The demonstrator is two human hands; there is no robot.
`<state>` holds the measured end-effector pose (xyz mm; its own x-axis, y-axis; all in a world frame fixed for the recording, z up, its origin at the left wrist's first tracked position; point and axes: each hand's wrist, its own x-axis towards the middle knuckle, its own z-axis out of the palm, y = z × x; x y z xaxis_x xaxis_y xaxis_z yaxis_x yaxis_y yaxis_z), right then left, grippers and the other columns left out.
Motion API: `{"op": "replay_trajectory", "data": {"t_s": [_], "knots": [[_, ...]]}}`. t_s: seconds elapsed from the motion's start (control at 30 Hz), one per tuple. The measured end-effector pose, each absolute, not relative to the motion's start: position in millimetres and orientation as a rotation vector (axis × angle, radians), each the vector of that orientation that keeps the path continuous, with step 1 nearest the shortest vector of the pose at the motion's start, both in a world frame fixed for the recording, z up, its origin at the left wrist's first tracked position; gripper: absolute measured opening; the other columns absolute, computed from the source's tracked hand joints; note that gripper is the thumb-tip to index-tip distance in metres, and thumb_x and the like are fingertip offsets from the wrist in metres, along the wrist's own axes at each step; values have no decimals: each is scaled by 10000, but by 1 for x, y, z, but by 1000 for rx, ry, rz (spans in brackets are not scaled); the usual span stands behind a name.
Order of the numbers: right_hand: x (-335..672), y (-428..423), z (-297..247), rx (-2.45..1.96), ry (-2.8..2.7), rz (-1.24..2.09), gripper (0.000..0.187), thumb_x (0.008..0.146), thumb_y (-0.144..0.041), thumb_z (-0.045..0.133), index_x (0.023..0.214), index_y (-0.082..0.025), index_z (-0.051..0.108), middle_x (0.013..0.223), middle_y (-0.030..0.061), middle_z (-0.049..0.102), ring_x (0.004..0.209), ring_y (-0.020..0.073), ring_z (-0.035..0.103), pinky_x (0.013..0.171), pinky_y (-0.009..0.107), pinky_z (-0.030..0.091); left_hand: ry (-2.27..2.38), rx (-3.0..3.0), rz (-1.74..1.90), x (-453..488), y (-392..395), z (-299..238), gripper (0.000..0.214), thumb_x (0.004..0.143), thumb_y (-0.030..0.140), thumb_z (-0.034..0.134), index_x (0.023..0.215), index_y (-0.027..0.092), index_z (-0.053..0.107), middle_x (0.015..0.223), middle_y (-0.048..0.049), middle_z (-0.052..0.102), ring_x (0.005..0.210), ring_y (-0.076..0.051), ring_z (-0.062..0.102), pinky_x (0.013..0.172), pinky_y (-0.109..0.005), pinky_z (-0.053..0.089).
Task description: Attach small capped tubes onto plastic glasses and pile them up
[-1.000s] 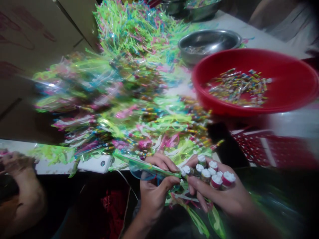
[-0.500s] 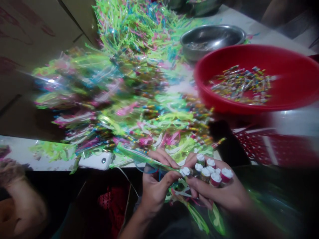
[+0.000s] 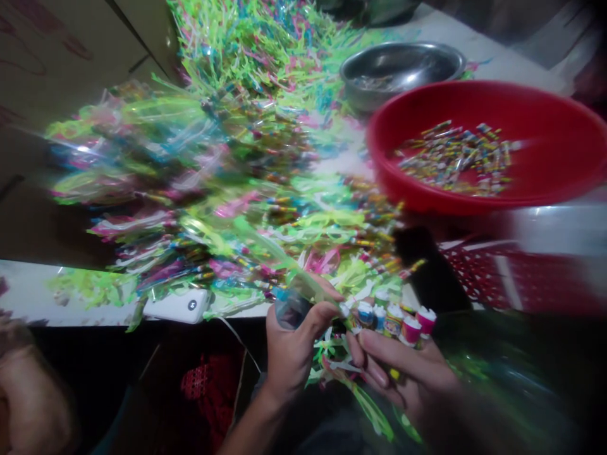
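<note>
My right hand [image 3: 408,366] is closed around a bunch of small printed tubes with white tops [image 3: 393,319], several of them side by side in pink, blue and yellow. Coloured plastic strips [image 3: 367,404] hang beneath the bunch. Close on its left, my left hand [image 3: 296,344] pinches a green plastic strip [image 3: 270,246] between thumb and fingers, near the end tube. The strip rises to the upper left, blurred. Something blue-grey [image 3: 289,309] wraps a finger of my left hand.
A large heap of coloured strips and tubes [image 3: 213,164] covers the table. At the right stand a red basin [image 3: 545,145] holding small tubes and a steel bowl [image 3: 370,98]. A white phone-like device [image 3: 175,306] with a cable lies at the front edge. Another person's arm [image 3: 33,392] shows lower left.
The bunch has tilted, so the tubes' printed sides now show more. The green strip now stands higher and steeper from my left hand. The view has shifted slightly.
</note>
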<state>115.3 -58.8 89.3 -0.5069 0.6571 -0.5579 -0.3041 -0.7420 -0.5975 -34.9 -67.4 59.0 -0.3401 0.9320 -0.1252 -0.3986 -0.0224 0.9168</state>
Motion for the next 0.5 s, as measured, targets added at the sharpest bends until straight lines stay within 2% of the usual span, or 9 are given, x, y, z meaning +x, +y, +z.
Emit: {"op": "replay_trajectory", "data": {"t_s": [0.07, 0.2, 0.3, 0.4, 0.5], "knots": [[113, -60, 93, -1098, -546, 2198, 417, 802, -483, 904, 723, -140, 682, 572, -22, 511, 520, 80, 391, 483, 255, 199, 1170, 651, 1620, -30, -67, 62, 279, 811, 400, 948, 821, 183, 772, 760, 1, 657, 597, -77, 492, 524, -179, 384], [109, -65, 97, -1168, -405, 2130, 422, 744, -444, 952, 897, -173, 667, 633, -10, 633, 514, 78, 429, 468, 228, 232, 1134, 616, 1658, -23, -67, 67, 284, 821, 442, 939, 809, 202, 787, 735, 6, 602, 607, -80, 525, 523, -175, 408], [108, -67, 97, -1216, -399, 2101, 451, 734, -466, 945, 949, -186, 665, 623, -1, 661, 502, 88, 452, 454, 225, 255, 1136, 609, 1655, -20, -67, 71, 290, 800, 443, 953, 794, 199, 797, 754, -8, 572, 629, -98, 536, 517, -189, 433], [108, -66, 97, -1236, -433, 2098, 446, 718, -472, 952, 919, -186, 675, 574, -14, 627, 491, 85, 455, 469, 215, 268, 1130, 610, 1645, -21, -65, 74, 311, 775, 450, 964, 757, 197, 783, 772, -17, 557, 665, -124, 559, 558, -221, 489], [108, -68, 91, -1214, -432, 2100, 430, 712, -505, 952, 774, -179, 678, 616, 5, 635, 515, 86, 474, 507, 234, 391, 1160, 547, 1619, -21, -66, 73, 334, 747, 459, 977, 753, 196, 770, 762, -14, 576, 642, -116, 537, 552, -219, 469]]}}
